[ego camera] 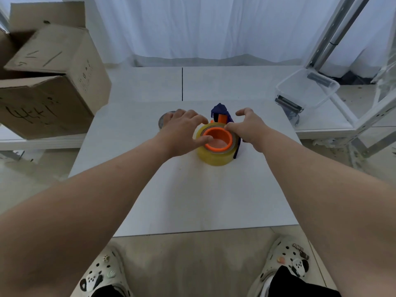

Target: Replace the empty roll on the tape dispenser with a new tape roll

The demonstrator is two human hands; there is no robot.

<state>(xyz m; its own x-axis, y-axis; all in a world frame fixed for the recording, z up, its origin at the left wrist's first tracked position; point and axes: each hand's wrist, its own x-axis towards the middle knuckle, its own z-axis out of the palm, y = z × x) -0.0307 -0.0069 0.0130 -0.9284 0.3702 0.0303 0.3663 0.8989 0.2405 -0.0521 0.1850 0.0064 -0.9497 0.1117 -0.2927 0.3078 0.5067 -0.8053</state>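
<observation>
Head camera looks down over both bare forearms onto a white desk (192,200), and a good deal is masked by the hands. The new tape roll (214,157), yellowish and lying flat, sits toward the far edge of the desk, about midway across, already seated round the orange hub (230,139) of the dark blue tape dispenser (220,110). Only the dispenser's far end and a thin strip along the roll's right side show; the rest lies under the roll. The left hand (182,133) lies over the roll's left side, its thumb on the top face against the hub and its fingers bent down past the far rim, where their tips pass out of sight. The right hand (249,129) touches the roll's far right rim with one fingertip, the other fingers loose and spread, gripping nothing. Behind the left hand's knuckles a grey sliver of the empty roll (163,121) peeks out, mostly covered. Off the desk's far right corner stands a clear plastic tub (321,99) holding a dark grey bar (319,79); another dark piece at its near corner is too blurred to name. A cardboard box (53,82), cut off by the frame, stands off the far left corner, its inside unseen.
</observation>
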